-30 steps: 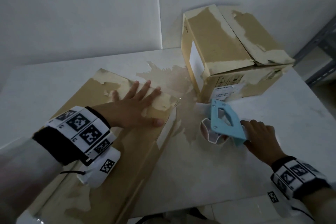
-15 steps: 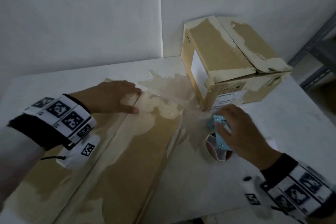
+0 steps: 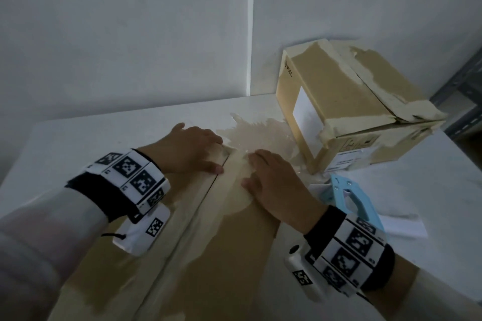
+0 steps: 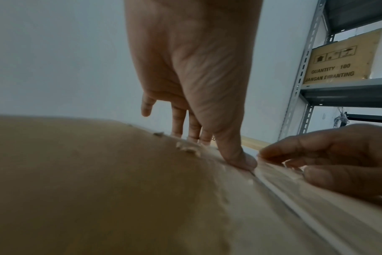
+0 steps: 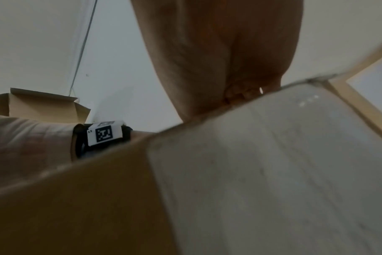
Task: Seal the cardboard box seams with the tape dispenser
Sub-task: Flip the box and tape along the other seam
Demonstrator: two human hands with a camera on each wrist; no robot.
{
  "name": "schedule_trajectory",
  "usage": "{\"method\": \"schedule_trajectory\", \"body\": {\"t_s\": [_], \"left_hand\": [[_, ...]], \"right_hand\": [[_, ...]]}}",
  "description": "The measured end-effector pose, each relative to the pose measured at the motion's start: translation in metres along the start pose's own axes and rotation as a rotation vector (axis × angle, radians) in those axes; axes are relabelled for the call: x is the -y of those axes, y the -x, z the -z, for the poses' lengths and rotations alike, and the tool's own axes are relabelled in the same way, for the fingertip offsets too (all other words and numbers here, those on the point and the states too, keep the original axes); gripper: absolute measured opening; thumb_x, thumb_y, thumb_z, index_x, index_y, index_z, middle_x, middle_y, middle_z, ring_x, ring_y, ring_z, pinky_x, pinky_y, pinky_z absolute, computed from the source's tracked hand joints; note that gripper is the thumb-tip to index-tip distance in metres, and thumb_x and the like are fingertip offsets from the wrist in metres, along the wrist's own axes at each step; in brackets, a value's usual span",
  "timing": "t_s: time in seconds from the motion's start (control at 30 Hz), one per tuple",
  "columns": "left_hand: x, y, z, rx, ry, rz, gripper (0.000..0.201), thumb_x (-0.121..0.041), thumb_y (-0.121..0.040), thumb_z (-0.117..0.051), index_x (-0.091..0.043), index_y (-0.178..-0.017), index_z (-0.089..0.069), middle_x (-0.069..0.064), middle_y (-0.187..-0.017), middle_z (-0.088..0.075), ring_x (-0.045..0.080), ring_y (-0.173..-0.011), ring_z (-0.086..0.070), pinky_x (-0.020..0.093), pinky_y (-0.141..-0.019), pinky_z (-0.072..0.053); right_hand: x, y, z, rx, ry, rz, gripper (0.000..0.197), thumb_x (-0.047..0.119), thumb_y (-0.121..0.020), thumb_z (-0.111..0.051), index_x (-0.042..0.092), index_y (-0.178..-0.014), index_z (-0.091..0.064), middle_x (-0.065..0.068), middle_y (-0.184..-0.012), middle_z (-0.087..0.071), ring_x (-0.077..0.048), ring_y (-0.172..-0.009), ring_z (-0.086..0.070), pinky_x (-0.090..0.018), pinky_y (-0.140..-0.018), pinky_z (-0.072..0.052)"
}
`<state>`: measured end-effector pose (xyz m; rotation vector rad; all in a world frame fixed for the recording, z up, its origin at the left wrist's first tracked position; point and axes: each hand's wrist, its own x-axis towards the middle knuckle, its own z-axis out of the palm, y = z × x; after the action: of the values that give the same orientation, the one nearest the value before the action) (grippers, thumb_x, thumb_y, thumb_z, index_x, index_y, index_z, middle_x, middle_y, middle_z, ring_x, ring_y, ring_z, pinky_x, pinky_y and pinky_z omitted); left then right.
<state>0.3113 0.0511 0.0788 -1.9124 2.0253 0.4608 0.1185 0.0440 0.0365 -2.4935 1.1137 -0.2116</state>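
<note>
A big cardboard box (image 3: 208,255) lies in front of me, both top flaps down and meeting at a seam (image 3: 198,216). My left hand (image 3: 193,151) rests on the far end of the left flap: thumb (image 4: 240,155) pressing beside the seam, fingers reaching over the far edge. My right hand (image 3: 271,180) presses on the right flap, its fingertips (image 4: 273,153) touching it near the seam. Neither holds anything. The blue tape dispenser (image 3: 349,198) lies on the table just right of my right hand. In the right wrist view the box (image 5: 251,172) hides my fingers.
A second, taped-up box (image 3: 339,117) stands at the back right on the white table (image 3: 430,190). A white paper sheet (image 3: 401,224) lies by the dispenser. Grey metal shelving (image 3: 464,91) is at the far right. Walls close off the back.
My right hand let go of the tape dispenser and moved left onto the right flap, now folded down. My left hand slid to the left flap's far end.
</note>
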Motion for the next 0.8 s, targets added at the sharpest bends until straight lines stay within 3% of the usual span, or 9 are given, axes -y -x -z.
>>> {"method": "schedule_trajectory", "body": {"t_s": [0.13,0.3,0.47,0.57,0.7,0.8], "left_hand": [[0.000,-0.007,0.000,0.012,-0.028,0.041,0.076,-0.068,-0.076,-0.049,-0.028,-0.138,-0.032,-0.007,-0.144,-0.038,0.016,-0.134,-0.031,0.044,-0.112,-0.011],[0.004,-0.011,0.001,0.023,-0.092,0.114,0.081,-0.081,-0.065,-0.044,-0.029,-0.127,-0.043,-0.008,-0.132,-0.049,0.015,-0.125,-0.041,0.048,-0.106,-0.017],[0.002,-0.018,0.001,-0.021,-0.161,0.168,0.088,-0.087,-0.061,-0.035,-0.021,-0.117,-0.051,-0.004,-0.119,-0.059,0.017,-0.113,-0.052,0.047,-0.103,-0.019],[-0.002,-0.018,0.001,-0.063,-0.188,0.195,0.086,-0.087,-0.063,-0.032,-0.018,-0.110,-0.052,0.000,-0.109,-0.063,0.020,-0.102,-0.057,0.043,-0.095,-0.026],[0.001,-0.013,-0.005,-0.062,-0.112,0.191,0.082,-0.084,-0.064,-0.037,-0.015,-0.106,-0.054,0.001,-0.103,-0.063,0.020,-0.096,-0.058,0.033,-0.080,-0.032],[0.012,-0.007,-0.006,-0.031,0.034,0.205,0.063,-0.069,-0.082,-0.031,-0.017,-0.107,-0.055,0.001,-0.106,-0.063,0.021,-0.096,-0.055,0.034,-0.080,-0.027]], "right_hand": [[-0.003,-0.009,0.005,0.159,0.029,-0.128,0.057,0.045,-0.088,-0.046,0.008,-0.130,-0.032,-0.011,-0.127,-0.045,-0.028,-0.116,-0.044,-0.035,-0.095,-0.033],[-0.007,-0.013,0.014,0.203,0.104,-0.179,0.055,0.049,-0.090,-0.041,0.009,-0.127,-0.039,-0.011,-0.123,-0.050,-0.028,-0.111,-0.049,-0.036,-0.091,-0.035],[-0.015,-0.029,0.027,0.195,0.234,-0.179,0.041,0.044,-0.092,-0.039,0.009,-0.110,-0.051,-0.012,-0.113,-0.058,-0.030,-0.104,-0.052,-0.036,-0.083,-0.033],[-0.022,-0.035,0.034,0.172,0.298,-0.183,0.045,0.051,-0.090,-0.038,0.010,-0.100,-0.054,-0.011,-0.107,-0.059,-0.029,-0.100,-0.053,-0.034,-0.077,-0.028],[-0.029,-0.026,0.032,0.107,0.329,-0.187,0.050,0.053,-0.089,-0.037,0.011,-0.110,-0.054,-0.011,-0.112,-0.054,-0.029,-0.108,-0.047,-0.037,-0.088,-0.034],[-0.030,-0.011,0.035,0.101,0.159,-0.234,0.038,0.040,-0.094,-0.038,0.009,-0.111,-0.050,-0.012,-0.112,-0.051,-0.030,-0.109,-0.047,-0.035,-0.088,-0.036]]}}
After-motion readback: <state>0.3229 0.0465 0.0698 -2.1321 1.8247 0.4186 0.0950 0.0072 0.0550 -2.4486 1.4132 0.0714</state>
